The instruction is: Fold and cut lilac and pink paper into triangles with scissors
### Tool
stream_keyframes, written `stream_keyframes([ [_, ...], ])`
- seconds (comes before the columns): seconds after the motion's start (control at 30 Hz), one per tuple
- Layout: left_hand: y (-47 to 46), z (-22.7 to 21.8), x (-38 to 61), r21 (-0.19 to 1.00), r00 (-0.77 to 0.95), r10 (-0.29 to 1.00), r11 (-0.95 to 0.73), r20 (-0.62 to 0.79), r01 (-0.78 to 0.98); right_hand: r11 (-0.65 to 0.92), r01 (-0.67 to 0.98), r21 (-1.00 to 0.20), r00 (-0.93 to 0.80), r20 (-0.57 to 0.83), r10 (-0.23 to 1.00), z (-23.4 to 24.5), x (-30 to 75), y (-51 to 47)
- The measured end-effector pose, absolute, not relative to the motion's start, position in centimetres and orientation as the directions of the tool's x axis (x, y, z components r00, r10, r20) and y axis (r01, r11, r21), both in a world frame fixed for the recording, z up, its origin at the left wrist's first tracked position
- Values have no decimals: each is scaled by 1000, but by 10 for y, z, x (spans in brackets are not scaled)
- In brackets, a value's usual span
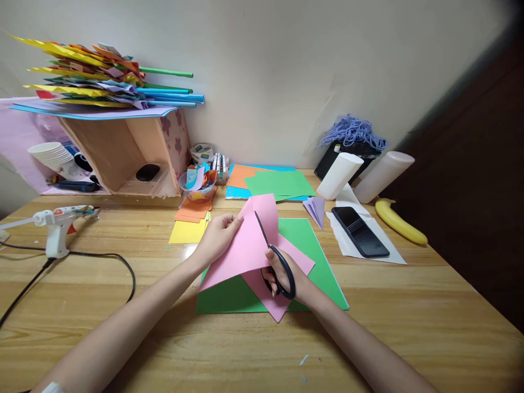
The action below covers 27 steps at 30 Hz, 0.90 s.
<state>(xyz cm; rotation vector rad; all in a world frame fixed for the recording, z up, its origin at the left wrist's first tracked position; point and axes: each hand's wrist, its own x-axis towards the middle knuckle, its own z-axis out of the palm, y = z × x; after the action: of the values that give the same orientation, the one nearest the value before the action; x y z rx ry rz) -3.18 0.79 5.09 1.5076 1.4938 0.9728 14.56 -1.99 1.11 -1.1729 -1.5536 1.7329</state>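
My left hand (221,234) pinches the left edge of a sheet of pink paper (241,248), holding it raised above the table. Fingers of my right hand (286,273) are wrapped through the handles of black scissors (290,278). One scissor blade lies over the front of the pink sheet, pointing up and away; the other blade is hidden behind the paper. Beneath, another pink piece (301,256) rests on a large green sheet (327,284), partly covered by my right hand and the raised paper.
At left lies a white glue gun (57,229) with a black cable. Behind are a bowl of paper scraps (198,185), orange and green sheets (282,183) and a pink box (172,142). A phone (360,232), a banana (399,221) and white rolls (340,174) are at right.
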Motion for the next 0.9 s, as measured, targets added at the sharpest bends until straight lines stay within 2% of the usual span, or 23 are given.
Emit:
stream_keyframes([
  [0.17, 12, 50, -34, 938, 12, 1000, -19, 16, 347, -186, 178, -966, -543, -254, 801, 6, 148, -23],
  [0.43, 9, 42, -30, 874, -34, 994, -74, 103, 481, -148, 112, -983, -661, -185, 727, 12, 142, -31],
  [0.77, 4, 42, -25, 839, -35, 991, -88, 126, 537, -73, 160, -984, -607, -156, 779, 12, 141, -32],
  [0.9, 4, 43, -25, 843, -39, 991, -86, 126, 531, -93, 185, -978, -569, -184, 801, 10, 139, -32],
])
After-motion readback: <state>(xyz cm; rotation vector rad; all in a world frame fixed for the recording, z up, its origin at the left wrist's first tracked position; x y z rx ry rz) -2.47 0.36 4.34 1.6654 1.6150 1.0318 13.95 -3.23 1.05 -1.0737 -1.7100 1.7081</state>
